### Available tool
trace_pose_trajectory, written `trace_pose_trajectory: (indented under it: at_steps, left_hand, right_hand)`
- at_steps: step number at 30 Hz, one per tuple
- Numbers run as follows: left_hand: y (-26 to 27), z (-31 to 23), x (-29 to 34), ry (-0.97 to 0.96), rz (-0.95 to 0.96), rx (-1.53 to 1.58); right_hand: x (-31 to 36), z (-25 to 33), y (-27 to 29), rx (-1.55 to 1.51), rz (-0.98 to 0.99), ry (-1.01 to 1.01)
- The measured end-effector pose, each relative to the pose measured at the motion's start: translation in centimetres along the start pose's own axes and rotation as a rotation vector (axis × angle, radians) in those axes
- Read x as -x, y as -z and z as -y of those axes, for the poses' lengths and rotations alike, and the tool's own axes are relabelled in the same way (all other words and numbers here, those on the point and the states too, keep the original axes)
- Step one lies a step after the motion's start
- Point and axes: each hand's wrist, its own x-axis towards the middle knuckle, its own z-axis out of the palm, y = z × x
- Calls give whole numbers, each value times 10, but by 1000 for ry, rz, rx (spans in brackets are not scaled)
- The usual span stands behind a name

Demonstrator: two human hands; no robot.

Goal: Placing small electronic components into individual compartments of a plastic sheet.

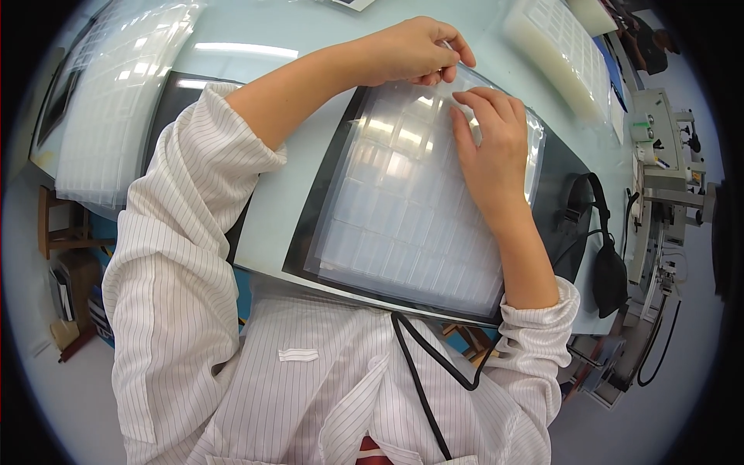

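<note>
A clear plastic tray sheet (pixel 403 225) with rows of rectangular pockets lies in front of me, on a black mat (pixel 306 248). At its far edge is my left hand (pixel 415 54), thumb and fingers pinched together. A small whitish glint shows at the fingertips; what they hold is too small to make out. My right hand (pixel 496 143) hangs over the right half of the tray sheet, fingers loosely bent and thumb apart, nothing visible between them. Whether its fingertips touch the sheet cannot be told.
Stacks of similar clear trays stand at the left (pixel 116 101) and far right (pixel 554 46). A black strap with a pouch (pixel 610 279) lies by the table's right edge. Grey machinery (pixel 666 147) stands beyond it, and a person (pixel 647 43) is at the far right.
</note>
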Motion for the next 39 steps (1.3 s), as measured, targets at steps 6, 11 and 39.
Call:
trace_pose_trajectory:
  at_steps: [6,11,39]
  left_hand:
    - [-4,-9,5,-45,23,-23]
    - [-17,-31,20,-11,124,-222]
    - [-20,1,5,-38,6,-70]
  right_hand:
    - [-3,0,8,-97,-2,-39]
    - [-5,-9,29,-460,-60,-382]
    - [18,-12,20,98,22,-26]
